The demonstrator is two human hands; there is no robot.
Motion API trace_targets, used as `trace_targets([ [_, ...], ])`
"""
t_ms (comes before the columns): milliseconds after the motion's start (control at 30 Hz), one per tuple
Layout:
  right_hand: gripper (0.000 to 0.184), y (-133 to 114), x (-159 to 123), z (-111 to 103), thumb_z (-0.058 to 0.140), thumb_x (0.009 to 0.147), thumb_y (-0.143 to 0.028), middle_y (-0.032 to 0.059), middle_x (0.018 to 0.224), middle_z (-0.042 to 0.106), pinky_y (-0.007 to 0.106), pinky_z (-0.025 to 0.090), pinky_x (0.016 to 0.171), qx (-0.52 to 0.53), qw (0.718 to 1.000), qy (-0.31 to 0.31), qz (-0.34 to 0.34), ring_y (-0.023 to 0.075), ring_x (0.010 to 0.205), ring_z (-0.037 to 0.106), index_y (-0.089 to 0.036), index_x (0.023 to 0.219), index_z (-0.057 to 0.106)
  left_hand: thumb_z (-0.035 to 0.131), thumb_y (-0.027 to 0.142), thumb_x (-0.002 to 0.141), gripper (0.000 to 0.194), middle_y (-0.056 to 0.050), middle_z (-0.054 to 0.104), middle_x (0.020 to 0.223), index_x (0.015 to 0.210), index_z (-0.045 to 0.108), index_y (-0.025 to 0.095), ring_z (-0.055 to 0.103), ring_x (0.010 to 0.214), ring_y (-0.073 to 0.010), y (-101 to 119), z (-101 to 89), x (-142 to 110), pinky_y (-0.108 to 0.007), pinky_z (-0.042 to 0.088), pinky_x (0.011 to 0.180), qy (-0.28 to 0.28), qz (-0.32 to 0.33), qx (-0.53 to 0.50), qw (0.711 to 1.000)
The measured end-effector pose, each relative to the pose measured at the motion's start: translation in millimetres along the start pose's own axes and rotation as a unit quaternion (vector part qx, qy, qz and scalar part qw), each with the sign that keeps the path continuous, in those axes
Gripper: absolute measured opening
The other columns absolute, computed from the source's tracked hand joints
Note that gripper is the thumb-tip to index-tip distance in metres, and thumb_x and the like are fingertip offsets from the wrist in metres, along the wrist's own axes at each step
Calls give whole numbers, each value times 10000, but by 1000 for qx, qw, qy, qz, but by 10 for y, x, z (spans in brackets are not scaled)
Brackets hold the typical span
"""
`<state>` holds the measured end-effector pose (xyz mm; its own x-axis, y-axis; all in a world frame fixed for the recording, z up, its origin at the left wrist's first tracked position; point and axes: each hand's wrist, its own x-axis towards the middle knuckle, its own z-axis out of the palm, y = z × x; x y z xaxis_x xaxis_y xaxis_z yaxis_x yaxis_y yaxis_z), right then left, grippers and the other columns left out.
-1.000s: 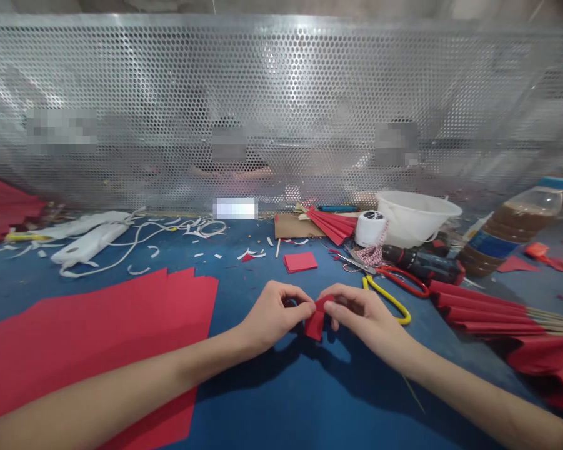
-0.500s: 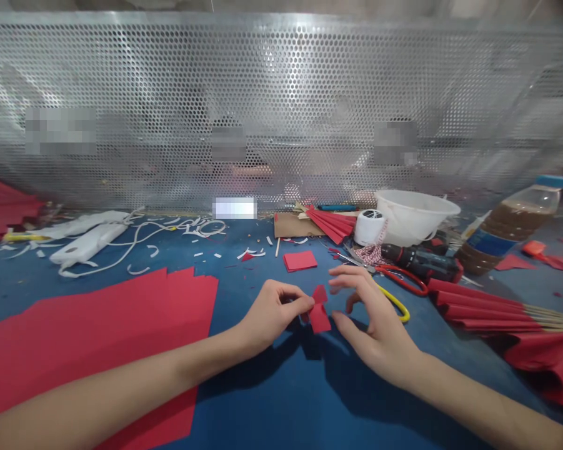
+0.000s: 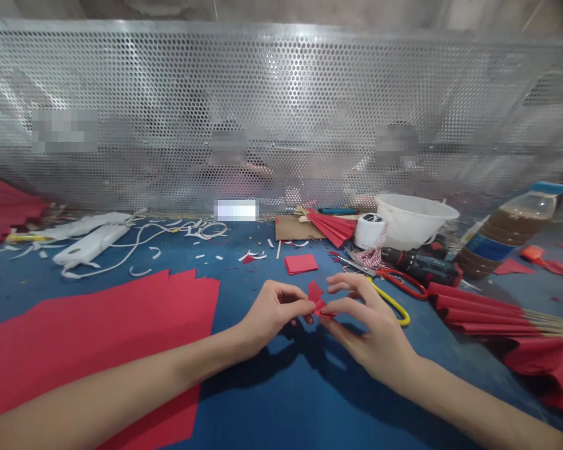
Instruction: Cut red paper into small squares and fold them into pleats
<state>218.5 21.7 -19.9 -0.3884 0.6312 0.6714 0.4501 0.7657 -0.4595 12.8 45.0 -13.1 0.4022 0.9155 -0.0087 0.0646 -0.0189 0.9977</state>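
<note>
Between my hands, just above the blue table, is a small folded piece of red paper [image 3: 315, 292]. My left hand [image 3: 281, 307] pinches its left side between thumb and fingertips. My right hand [image 3: 363, 319] has thumb and index finger closed on the lower right part, while its other fingers stay raised. Fingertips cover much of the paper. Beyond it lies a small stack of red paper rectangles [image 3: 300, 264]. Large red paper sheets [image 3: 122, 325] are spread beneath and beside my left forearm.
Scissors with red and yellow handles [image 3: 393, 300], a power drill [image 3: 422, 265], a thread spool [image 3: 369, 231], a white bucket [image 3: 412, 219] and a tilted bottle [image 3: 503, 231] crowd the right. White power strips [image 3: 91, 242] lie left. Behind stands a perforated metal panel [image 3: 295, 94].
My right hand has moved in and closed on the red paper's lower right part, which now lies flatter between its fingers. My left hand keeps its pinch.
</note>
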Motion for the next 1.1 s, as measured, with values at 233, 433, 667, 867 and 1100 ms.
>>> trace_targets([
  [233, 111, 17, 49, -43, 619, 951, -318, 49, 1079, 624, 288, 488, 776, 134, 975, -53, 169, 188, 959, 604, -223, 895, 633, 710, 363, 810, 269, -36, 680, 629, 693, 726, 120, 525, 555, -104, 48, 5, -25, -208, 362, 528, -33, 4, 29, 999],
  [433, 236, 47, 54, -4, 653, 919, -435, -25, 712, 586, 257, 387, 595, 205, 939, -65, 269, 136, 654, 509, -199, 904, 650, 713, 316, 791, 235, -36, 674, 616, 667, 713, 116, 549, 563, -112, 100, 36, -30, -214, 388, 548, -44, 2, 27, 999],
  [667, 279, 38, 44, 54, 704, 872, -449, -11, 744, 617, 255, 399, 612, 291, 907, -45, 301, 137, 674, 531, -179, 885, 635, 729, 303, 777, 217, -23, 640, 600, 680, 726, 110, 533, 556, -113, 59, 46, -22, -226, 405, 567, -57, -6, 24, 998],
  [867, 339, -16, 83, 75, 740, 844, -416, -17, 741, 630, 237, 370, 553, 348, 874, -13, 339, 124, 633, 543, -187, 1046, 591, 725, 311, 795, 212, -7, 620, 585, 732, 744, 110, 518, 537, -104, 32, 51, -17, -217, 379, 542, -51, -13, 35, 998],
  [1100, 347, -92, 158, 40, 711, 837, -498, -29, 674, 566, 230, 336, 529, 341, 864, -73, 363, 109, 608, 487, -167, 810, 611, 704, 371, 823, 312, -10, 618, 567, 642, 699, 117, 495, 528, -103, 47, 42, -14, -218, 321, 508, 6, -5, 43, 999],
])
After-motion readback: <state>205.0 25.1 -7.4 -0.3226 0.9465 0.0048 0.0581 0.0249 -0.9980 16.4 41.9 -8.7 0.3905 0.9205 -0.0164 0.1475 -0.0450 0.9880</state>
